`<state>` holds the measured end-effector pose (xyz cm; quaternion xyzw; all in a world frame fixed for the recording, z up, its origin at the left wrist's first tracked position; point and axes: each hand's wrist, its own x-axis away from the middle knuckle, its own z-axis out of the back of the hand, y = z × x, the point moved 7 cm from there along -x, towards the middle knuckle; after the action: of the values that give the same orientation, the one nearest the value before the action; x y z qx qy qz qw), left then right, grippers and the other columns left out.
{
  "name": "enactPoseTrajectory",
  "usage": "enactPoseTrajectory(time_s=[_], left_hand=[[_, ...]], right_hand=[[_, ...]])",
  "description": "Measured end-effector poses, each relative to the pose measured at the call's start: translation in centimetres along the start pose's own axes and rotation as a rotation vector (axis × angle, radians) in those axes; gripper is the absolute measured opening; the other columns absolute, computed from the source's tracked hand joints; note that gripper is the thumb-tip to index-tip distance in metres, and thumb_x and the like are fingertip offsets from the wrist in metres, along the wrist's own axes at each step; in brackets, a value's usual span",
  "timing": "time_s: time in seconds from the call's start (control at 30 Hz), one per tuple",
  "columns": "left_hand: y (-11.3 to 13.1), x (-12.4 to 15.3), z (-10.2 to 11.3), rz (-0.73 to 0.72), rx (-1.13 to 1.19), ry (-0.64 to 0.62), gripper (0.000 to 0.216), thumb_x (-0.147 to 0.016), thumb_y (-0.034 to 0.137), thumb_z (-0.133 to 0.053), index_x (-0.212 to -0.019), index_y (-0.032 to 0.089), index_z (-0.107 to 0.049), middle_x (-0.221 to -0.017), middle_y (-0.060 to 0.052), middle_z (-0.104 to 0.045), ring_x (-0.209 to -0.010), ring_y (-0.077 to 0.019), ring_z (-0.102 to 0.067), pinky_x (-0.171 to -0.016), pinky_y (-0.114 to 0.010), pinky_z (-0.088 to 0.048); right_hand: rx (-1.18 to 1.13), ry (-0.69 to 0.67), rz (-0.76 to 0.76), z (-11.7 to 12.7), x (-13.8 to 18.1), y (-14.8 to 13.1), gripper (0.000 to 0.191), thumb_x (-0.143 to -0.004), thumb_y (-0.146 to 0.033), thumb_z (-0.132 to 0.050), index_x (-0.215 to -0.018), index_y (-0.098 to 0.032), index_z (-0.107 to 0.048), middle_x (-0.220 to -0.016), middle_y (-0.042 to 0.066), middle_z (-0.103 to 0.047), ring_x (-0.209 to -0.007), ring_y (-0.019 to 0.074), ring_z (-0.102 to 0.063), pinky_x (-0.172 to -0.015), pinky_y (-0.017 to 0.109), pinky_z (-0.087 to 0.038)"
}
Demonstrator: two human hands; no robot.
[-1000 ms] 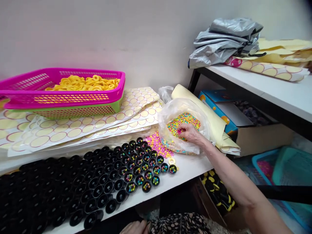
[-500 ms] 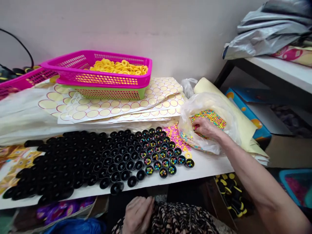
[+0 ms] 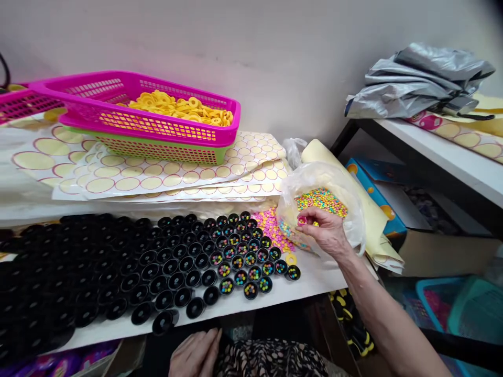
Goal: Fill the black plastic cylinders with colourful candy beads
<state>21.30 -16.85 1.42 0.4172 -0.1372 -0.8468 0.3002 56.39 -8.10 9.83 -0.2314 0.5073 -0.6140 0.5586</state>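
One right hand (image 3: pixel 324 230) at bead bag (image 3: pixel 353 209), mouth facing up-left.

Bare arms, patterned dark garment

The right hand (image 3: pixel 324 233) and its forearm are uncovered, with no sleeve, watch, ring or glove showing along the whole visible length of the arm; the left hand (image 3: pixel 194 356) is likewise bare, only partly in view at the bottom edge; beside it lies a stretch of dark fabric (image 3: pixel 271 361) printed with small pale, pinkish blotches, worn over the lap
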Motion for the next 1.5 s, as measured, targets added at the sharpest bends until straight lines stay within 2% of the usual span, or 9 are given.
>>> enactPoseTrajectory(time_s=[0.17,0.3,0.43,0.6,0.67,0.83,1.2,1.3,1.5], left_hand=[[-0.1,1.0,-0.9,0.102,0.027,-0.033,0.017,-0.081,0.004,-0.053,-0.094,0.013,-0.058,-0.064,-0.002,-0.061,-0.057,-0.0091,-0.057,-0.057,-0.020,-0.048],[-1.0,2.3,-2.1,0.177,0.015,-0.099,0.013,-0.081,0.007,-0.052,-0.089,0.014,-0.058,-0.057,0.000,-0.055,-0.051,-0.0089,-0.050,-0.053,-0.021,-0.043],[-2.3,3.2,-2.9,0.230,0.002,-0.114,0.011,-0.082,0.010,-0.051,-0.083,0.014,-0.061,-0.056,-0.001,-0.056,-0.051,-0.0096,-0.051,-0.054,-0.022,-0.043],[-3.7,3.5,-3.2,0.292,0.005,-0.112,0.015,-0.084,0.015,-0.049,-0.084,0.017,-0.064,-0.062,-0.002,-0.062,-0.057,-0.0104,-0.059,-0.059,-0.020,-0.047],[-4.0,3.6,-3.3,0.305,0.010,-0.114,0.016,-0.084,0.015,-0.049,-0.086,0.017,-0.064,-0.063,-0.002,-0.064,-0.058,-0.0106,-0.061,-0.059,-0.020,-0.048],[-4.3,3.5,-3.2,0.313,0.013,-0.107,0.017,-0.084,0.016,-0.048,-0.085,0.017,-0.065,-0.065,-0.002,-0.066,-0.059,-0.0109,-0.063,-0.060,-0.019,-0.049],[-4.7,3.5,-2.9,0.338,0.005,-0.082,0.018,-0.083,0.014,-0.049,-0.081,0.017,-0.067,-0.063,-0.002,-0.066,-0.059,-0.0113,-0.064,-0.059,-0.019,-0.050],[-4.7,3.5,-2.8,0.354,0.005,-0.085,0.017,-0.083,0.015,-0.049,-0.079,0.017,-0.066,-0.063,-0.002,-0.065,-0.058,-0.0114,-0.063,-0.059,-0.019,-0.050],[-4.7,3.5,-2.7,0.333,-0.011,-0.069,0.017,-0.084,0.014,-0.049,-0.080,0.016,-0.066,-0.059,-0.001,-0.063,-0.054,-0.0106,-0.061,-0.056,-0.018,-0.047]], right_hand=[[-0.103,-0.102,0.028,-4.1,1.7,-2.7,0.018,-0.067,-0.021,-0.074,-0.082,-0.021,-0.064,-0.075,-0.001,-0.058,-0.067,0.0122,-0.049,-0.062,0.027,-0.039],[-0.127,-0.278,0.153,-8.9,2.6,-4.8,0.014,-0.072,-0.019,-0.070,-0.085,-0.022,-0.066,-0.083,0.000,-0.061,-0.081,0.0156,-0.054,-0.076,0.031,-0.042],[0.015,-0.434,0.158,-13.0,3.2,-5.4,0.015,-0.077,-0.019,-0.066,-0.091,-0.022,-0.064,-0.085,0.001,-0.061,-0.082,0.0161,-0.054,-0.075,0.031,-0.042],[0.235,-0.529,0.213,-15.5,2.9,-5.6,0.006,-0.079,-0.020,-0.064,-0.085,-0.020,-0.062,-0.080,0.002,-0.059,-0.079,0.0166,-0.050,-0.071,0.031,-0.041],[0.324,-0.566,0.294,-16.2,2.8,-6.0,0.002,-0.081,-0.019,-0.061,-0.082,-0.019,-0.061,-0.078,0.002,-0.060,-0.080,0.0172,-0.048,-0.072,0.031,-0.039],[0.565,-0.668,0.434,-17.6,3.1,-6.5,0.010,-0.086,-0.019,-0.054,-0.086,-0.019,-0.064,-0.080,0.005,-0.059,-0.079,0.0187,-0.043,-0.070,0.032,-0.035],[0.719,-0.658,0.499,-18.2,2.9,-6.4,0.018,-0.088,-0.021,-0.049,-0.086,-0.020,-0.067,-0.080,0.007,-0.058,-0.078,0.0201,-0.041,-0.066,0.034,-0.033],[0.644,-0.665,0.460,-18.1,2.5,-6.4,0.017,-0.087,-0.020,-0.050,-0.088,-0.019,-0.067,-0.081,0.007,-0.060,-0.079,0.0200,-0.044,-0.068,0.034,-0.035],[0.196,-0.674,0.204,-17.3,1.3,-5.3,0.009,-0.083,-0.023,-0.060,-0.088,-0.019,-0.067,-0.083,0.003,-0.062,-0.080,0.0164,-0.052,-0.074,0.032,-0.041]])
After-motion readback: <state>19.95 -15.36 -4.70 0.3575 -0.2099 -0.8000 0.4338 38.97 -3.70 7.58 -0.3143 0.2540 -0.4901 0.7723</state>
